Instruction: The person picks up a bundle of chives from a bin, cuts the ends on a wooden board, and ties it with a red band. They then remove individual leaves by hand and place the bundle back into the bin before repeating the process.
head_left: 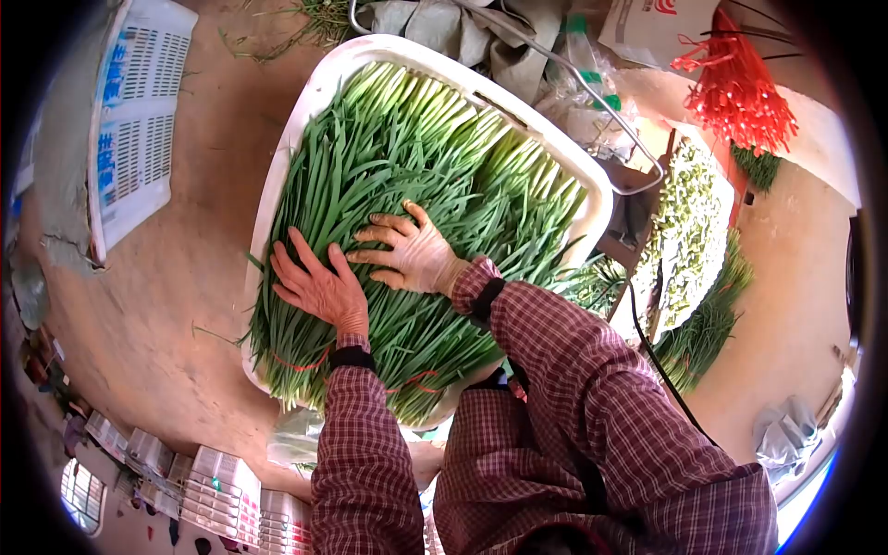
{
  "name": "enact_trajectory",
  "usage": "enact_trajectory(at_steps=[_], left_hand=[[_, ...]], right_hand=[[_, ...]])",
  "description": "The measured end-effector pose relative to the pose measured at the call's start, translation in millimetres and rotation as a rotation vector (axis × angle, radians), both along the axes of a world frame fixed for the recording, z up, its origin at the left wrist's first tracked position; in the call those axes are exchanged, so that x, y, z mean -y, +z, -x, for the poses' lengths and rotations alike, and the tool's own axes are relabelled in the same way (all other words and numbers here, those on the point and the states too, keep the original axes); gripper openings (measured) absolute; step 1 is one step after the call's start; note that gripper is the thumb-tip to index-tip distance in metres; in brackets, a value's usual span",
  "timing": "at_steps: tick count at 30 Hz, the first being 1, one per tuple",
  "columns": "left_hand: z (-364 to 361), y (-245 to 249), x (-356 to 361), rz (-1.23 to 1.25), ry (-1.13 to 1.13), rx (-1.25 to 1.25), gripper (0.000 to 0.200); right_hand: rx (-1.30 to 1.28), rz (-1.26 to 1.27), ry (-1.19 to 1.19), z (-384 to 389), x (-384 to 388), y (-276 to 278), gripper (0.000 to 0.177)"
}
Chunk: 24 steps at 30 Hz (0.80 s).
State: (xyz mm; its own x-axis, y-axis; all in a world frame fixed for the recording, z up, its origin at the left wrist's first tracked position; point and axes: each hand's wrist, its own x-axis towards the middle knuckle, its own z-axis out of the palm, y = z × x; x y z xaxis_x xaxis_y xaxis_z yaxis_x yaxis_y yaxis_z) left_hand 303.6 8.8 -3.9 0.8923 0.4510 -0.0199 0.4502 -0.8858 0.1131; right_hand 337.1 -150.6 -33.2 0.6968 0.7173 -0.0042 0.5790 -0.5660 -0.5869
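Note:
A white plastic crate (289, 153) in front of me is filled with green garlic chives (439, 171), their pale stem ends along the far edge and more stem ends at the near edge. Red ties (301, 363) band some bunches near my side. My left hand (322, 289), bare, lies flat on the leaves at the left with its fingers spread. Beside it my right hand (407, 252), in a thin, pale, stained glove, rests on the leaves with its fingers apart. Neither hand grips anything that I can see.
A white slatted crate (139, 111) stands at the left. A bundle of red ties (745, 92) hangs at the upper right, above a heap of pale green cuttings (689, 222). More chives (708, 324) lie on the floor there. A metal bar (573, 69) curves past the crate's far right corner. Stacked crates (217, 490) are at the lower left.

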Motion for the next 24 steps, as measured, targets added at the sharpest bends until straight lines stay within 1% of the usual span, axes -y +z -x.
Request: enact_trajectory(at_steps=[2, 4, 6, 7, 8, 9, 10, 11, 13, 15, 17, 18, 19, 21, 22, 23, 24], left_hand=[[4.2, -7.5, -1.1, -0.076, -0.011, -0.055, 0.057], [3.6, -10.4, -0.4, -0.076, -0.012, -0.038, 0.057], [2.2, -5.2, 0.3, -0.076, -0.034, -0.004, 0.056], [3.3, -9.3, -2.7, -0.09, -0.025, -0.011, 0.055], [2.7, -9.1, -2.5, -0.101, -0.011, -0.023, 0.055], [3.1, -10.6, -2.8, -0.113, -0.023, 0.021, 0.053], [4.9, -13.8, -2.7, -0.105, -0.016, 0.022, 0.053], [5.8, -13.1, -3.2, -0.101, -0.011, 0.019, 0.053], [6.3, -12.7, -5.2, -0.137, -0.03, 0.025, 0.052], [5.2, -12.8, -1.7, -0.168, -0.041, 0.037, 0.051], [5.2, -10.8, -3.6, -0.178, -0.043, 0.028, 0.051], [5.2, -9.6, -3.3, -0.184, -0.054, 0.031, 0.051], [4.3, -10.1, -3.9, -0.19, -0.057, 0.036, 0.051], [3.6, -10.7, -4.3, -0.197, -0.05, 0.033, 0.051], [5.5, -10.8, -5.6, -0.104, -0.024, 0.001, 0.052], [6.1, -10.2, -5.8, -0.108, -0.027, -0.004, 0.052], [5.8, -10.3, -5.5, -0.104, -0.027, 0.0, 0.052]], right_hand=[[0.042, -0.017, -0.022, 4.3, -3.6, -13.0, 0.036], [0.045, -0.027, -0.021, 1.9, -4.3, -16.6, 0.036], [0.027, -0.055, -0.042, 2.7, -4.1, -9.1, 0.036], [-0.004, -0.015, -0.026, 2.1, -3.9, -3.8, 0.035], [-0.011, -0.036, -0.031, -1.7, -2.7, 1.5, 0.035], [-0.022, -0.055, -0.034, -4.0, 0.7, 5.5, 0.035], [0.043, -0.107, -0.077, -9.9, 6.5, 5.3, 0.036], [0.049, -0.021, -0.159, -14.3, 13.4, 4.6, 0.036], [0.057, -0.062, -0.364, -34.3, 51.5, 24.6, 0.029], [-0.225, 0.058, -0.587, -58.2, 88.1, 51.5, 0.02], [-0.27, -0.364, -0.958, -62.9, 105.3, 53.8, 0.013], [-0.58, -0.559, -1.091, -67.0, 108.6, 53.4, 0.015], [-0.575, -0.552, -1.061, -70.8, 110.6, 52.5, 0.016], [-0.595, -0.669, -1.018, -80.8, 99.9, 41.6, 0.017], [-0.665, -0.658, -1.009, -83.1, 94.5, 36.2, 0.018], [-0.744, -0.686, -1.0, -82.3, 89.9, 36.1, 0.022], [-0.75, -0.628, -0.986, -83.1, 84.1, 29.5, 0.025]])
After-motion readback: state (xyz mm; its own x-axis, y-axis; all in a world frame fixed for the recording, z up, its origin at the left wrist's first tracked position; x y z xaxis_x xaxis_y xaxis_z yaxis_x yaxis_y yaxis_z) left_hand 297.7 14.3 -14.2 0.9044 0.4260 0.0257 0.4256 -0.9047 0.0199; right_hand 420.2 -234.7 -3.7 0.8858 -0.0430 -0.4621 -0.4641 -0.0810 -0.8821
